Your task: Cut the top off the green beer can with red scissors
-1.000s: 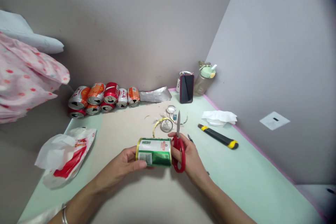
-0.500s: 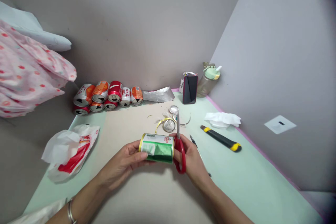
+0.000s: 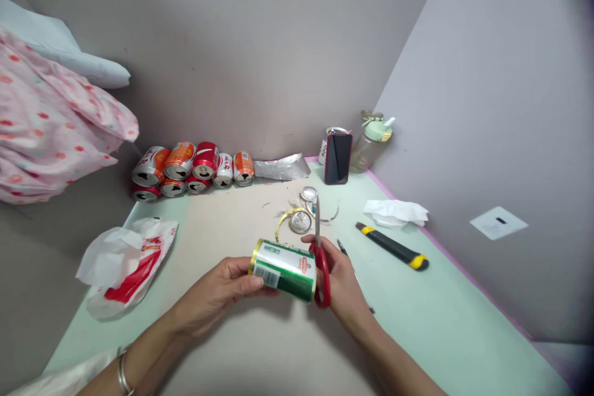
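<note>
My left hand [image 3: 223, 294] grips a green and white can [image 3: 284, 268] lying sideways above the table, thumb on its near side. My right hand [image 3: 341, 281] is closed on red-handled scissors [image 3: 320, 258], whose blades point up and away at the can's right end. Just behind the can lie cut can tops and a gold metal ring [image 3: 297, 221].
A yellow and black utility knife [image 3: 392, 246] and a white tissue [image 3: 395, 211] lie to the right. Several drink cans [image 3: 192, 169] are stacked at the wall, beside a foil sheet [image 3: 282, 167], a phone [image 3: 337, 158] and a bottle [image 3: 370, 142]. A plastic bag [image 3: 124, 262] lies left.
The can has been turned in my left hand and now tilts down to the right, with its white label and barcode facing up. The scissors stay at its right end.
</note>
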{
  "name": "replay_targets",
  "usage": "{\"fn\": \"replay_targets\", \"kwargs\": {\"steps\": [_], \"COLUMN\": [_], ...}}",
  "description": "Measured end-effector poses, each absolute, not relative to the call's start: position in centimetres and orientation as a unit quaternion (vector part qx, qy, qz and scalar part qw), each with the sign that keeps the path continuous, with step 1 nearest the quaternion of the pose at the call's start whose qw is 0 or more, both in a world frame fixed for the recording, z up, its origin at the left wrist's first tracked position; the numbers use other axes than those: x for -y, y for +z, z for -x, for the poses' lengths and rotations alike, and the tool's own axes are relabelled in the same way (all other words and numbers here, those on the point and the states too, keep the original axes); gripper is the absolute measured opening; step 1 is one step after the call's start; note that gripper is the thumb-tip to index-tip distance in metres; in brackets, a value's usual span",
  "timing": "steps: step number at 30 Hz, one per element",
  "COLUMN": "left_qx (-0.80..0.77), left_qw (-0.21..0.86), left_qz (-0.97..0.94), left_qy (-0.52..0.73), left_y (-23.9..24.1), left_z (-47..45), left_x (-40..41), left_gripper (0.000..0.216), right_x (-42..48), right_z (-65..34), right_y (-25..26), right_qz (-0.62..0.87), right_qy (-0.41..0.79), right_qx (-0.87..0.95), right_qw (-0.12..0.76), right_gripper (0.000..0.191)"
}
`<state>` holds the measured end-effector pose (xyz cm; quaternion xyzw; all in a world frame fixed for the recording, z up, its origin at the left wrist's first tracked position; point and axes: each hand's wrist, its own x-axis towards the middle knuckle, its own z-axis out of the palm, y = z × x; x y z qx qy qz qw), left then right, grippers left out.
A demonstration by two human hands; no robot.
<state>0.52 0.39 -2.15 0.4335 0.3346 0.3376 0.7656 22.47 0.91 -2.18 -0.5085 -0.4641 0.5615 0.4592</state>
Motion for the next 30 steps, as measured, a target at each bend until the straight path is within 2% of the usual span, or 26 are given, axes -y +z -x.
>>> {"fn": "replay_targets", "kwargs": {"steps": [7, 11, 17, 24, 27, 30], "left_qx": [-0.319, -0.333, -0.449, -0.329, -0.334, -0.372], "left_qw": [0.761, 0.755, 0.663, 0.792, 0.786, 0.756], "left_qz": [-0.428, -0.416, -0.39, -0.325, -0.31, -0.284], "left_qy": [0.368, 0.383, 0.454, 0.399, 0.417, 0.457], "left_y": [-2.4, -2.4, -2.8, -2.9, -2.8, -2.6], "left_z": [-0.6, -0.7, -1.0, -1.7, -1.7, -1.4], "left_x": [-0.5, -0.7, -0.9, -0.2, -0.2, -0.7], "left_gripper": [0.048, 0.047, 0.046, 0.051, 0.047, 0.042], "right_x": [-0.8, -0.7, -0.5, -0.1, 0.3, 0.5], "right_z": [-22.3, -22.3, -22.7, -22.8, -22.6, -22.4], "right_y": [-2.1, -2.4, -3.8, -5.1, -5.5, -5.5], "right_qz": [0.51, 0.503, 0.527, 0.525, 0.49, 0.464], "right_qy": [0.581, 0.587, 0.486, 0.329, 0.309, 0.345], "right_qx": [0.455, 0.455, 0.488, 0.586, 0.644, 0.67], "right_qw": [0.442, 0.442, 0.498, 0.523, 0.501, 0.464], "right_gripper": [0.045, 0.043, 0.036, 0.031, 0.036, 0.036]}}
